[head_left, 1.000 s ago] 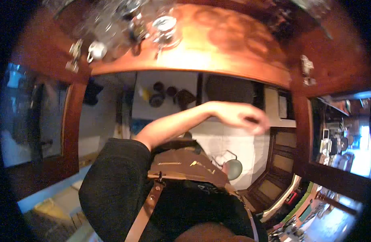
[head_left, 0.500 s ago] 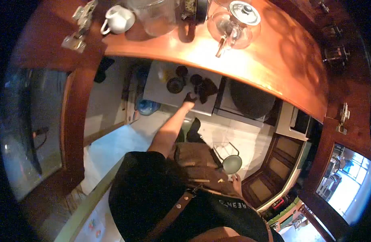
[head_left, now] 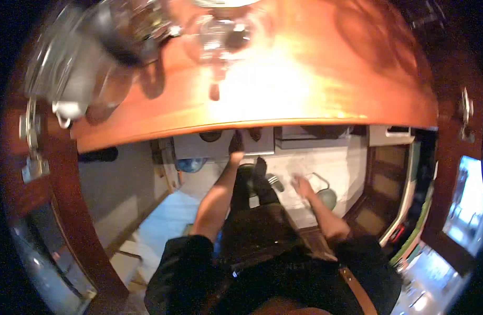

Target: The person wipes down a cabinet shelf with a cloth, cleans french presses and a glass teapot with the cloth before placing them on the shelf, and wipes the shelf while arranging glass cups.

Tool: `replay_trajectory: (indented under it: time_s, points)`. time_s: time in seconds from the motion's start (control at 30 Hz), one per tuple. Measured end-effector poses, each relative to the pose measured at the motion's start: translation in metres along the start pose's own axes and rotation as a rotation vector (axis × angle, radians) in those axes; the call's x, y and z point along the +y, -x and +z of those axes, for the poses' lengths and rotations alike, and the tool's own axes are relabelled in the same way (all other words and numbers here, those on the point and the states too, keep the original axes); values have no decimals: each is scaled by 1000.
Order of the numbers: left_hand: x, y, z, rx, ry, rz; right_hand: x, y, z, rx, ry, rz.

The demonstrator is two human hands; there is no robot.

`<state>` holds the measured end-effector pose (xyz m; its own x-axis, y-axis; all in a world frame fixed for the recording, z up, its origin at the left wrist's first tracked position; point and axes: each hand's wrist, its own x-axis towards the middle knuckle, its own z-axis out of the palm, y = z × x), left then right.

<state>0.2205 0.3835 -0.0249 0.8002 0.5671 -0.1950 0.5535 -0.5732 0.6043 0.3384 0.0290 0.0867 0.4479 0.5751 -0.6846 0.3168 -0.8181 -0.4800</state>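
Note:
My left hand (head_left: 236, 144) reaches forward over the pale counter (head_left: 191, 147), partly in shadow under the wooden shelf edge. Its fingers are dark, and I cannot tell what they touch. Near it are a dark round container (head_left: 210, 136) and another dark item (head_left: 255, 134), both mostly hidden by the shelf. My right hand (head_left: 302, 187) is held out low on the right, slightly blurred, with its fingers apart and nothing visible in them. Beyond its wrist is a small round green stool (head_left: 327, 198).
On the orange-brown wooden shelf (head_left: 283, 100) stand a glass teapot (head_left: 223, 39), a clear pitcher (head_left: 86, 73) and a white cup (head_left: 71, 109). A wooden door with a metal latch (head_left: 35, 168) is at left. A blue bottle (head_left: 191, 164) and a striped sandal (head_left: 275, 182) are lower down.
My view has shifted, so the shelf now covers most of the counter. My right hand has risen forward from beside my waist. My left arm stays stretched toward the counter.

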Motion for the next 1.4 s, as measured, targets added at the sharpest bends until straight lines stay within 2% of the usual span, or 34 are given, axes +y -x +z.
replay_trajectory:
  time_s: [0.03, 0.07, 0.1, 0.13, 0.17, 0.2, 0.23, 0.27, 0.3, 0.33, 0.43, 0.47, 0.57, 0.63, 0.67, 0.73, 0.8, 0.87, 0.93, 0.97, 1.0, 1.07, 1.1, 1.13, 1.2, 1.23, 1.27, 1.3, 1.33, 1.4]
  points:
    - [-6, 21, -3, 134, -109, 122, -22, -41, 8, 120, -35, -151]
    - [-11, 51, -4, 431, -122, 387, -32, -87, 18, 230, 107, -366]
    - [25, 72, -43, 142, 169, 13, -101, -119, -23, -214, 213, -41]
    - [70, 93, -91, -62, 362, -421, -83, -170, 26, 536, 202, -522]
    - [86, 114, -107, 25, 328, -350, -105, -209, 25, 576, 267, -522]
    - [83, 138, -105, 149, 261, -261, -126, -232, 19, 584, 317, -517]
    - [100, 158, -133, 57, 190, -259, -137, -249, 20, 536, 360, -503]
    - [107, 173, -152, -147, 146, -422, -143, -263, 20, 483, 377, -499]
    - [111, 194, -156, -38, 99, -296, -144, -274, 21, 424, 406, -501]
    - [113, 210, -159, -5, -13, -256, -143, -281, 22, 373, 414, -504]
    - [132, 238, -182, -84, -140, -281, -133, -278, 24, 235, 439, -526]
    - [140, 242, -187, -145, -198, -297, -128, -269, 23, 187, 453, -540]
    - [141, 258, -186, -63, -226, -219, -102, -214, 17, 28, 394, -591]
    - [139, 264, -187, -38, -270, -115, -77, -143, 20, 153, -121, -545]
    - [136, 269, -186, -38, -261, -130, -70, -122, 34, 185, -395, -422]
    - [135, 265, -182, 41, -315, -48, -65, -55, 24, 165, -574, -145]
    - [146, 260, -198, 132, -198, -40, -63, 7, 6, 181, -638, -201]
    - [142, 254, -213, 47, -86, 42, -63, 55, -18, 204, -703, -257]
    - [162, 247, -236, 143, 385, -14, -80, 94, -46, 355, -625, -202]
    - [170, 244, -256, 84, 547, -10, -106, 115, -74, 382, -616, -274]
    - [181, 244, -263, 255, 532, 85, -122, 129, -95, 267, -826, -215]
    - [194, 244, -290, 153, 875, -37, -153, 151, -137, 396, -786, -314]
    - [217, 239, -299, 298, 1049, -7, -175, 167, -156, 426, -882, -346]
    - [230, 234, -313, 299, 1131, 47, -201, 180, -177, 463, -979, -391]
    - [247, 229, -329, 360, 1105, 132, -235, 200, -210, 504, -1048, -561]
    - [258, 226, -338, 363, 1106, 150, -254, 212, -224, 556, -1009, -653]
    - [268, 226, -349, 402, 961, 244, -278, 228, -237, 607, -967, -740]
    - [278, 225, -357, 440, 815, 335, -299, 242, -249, 669, -796, -876]
    - [288, 225, -362, 441, 819, 349, -318, 256, -258, 725, -617, -1002]
    - [302, 227, -371, 422, 813, 416, -346, 283, -262, 622, -173, -1121]
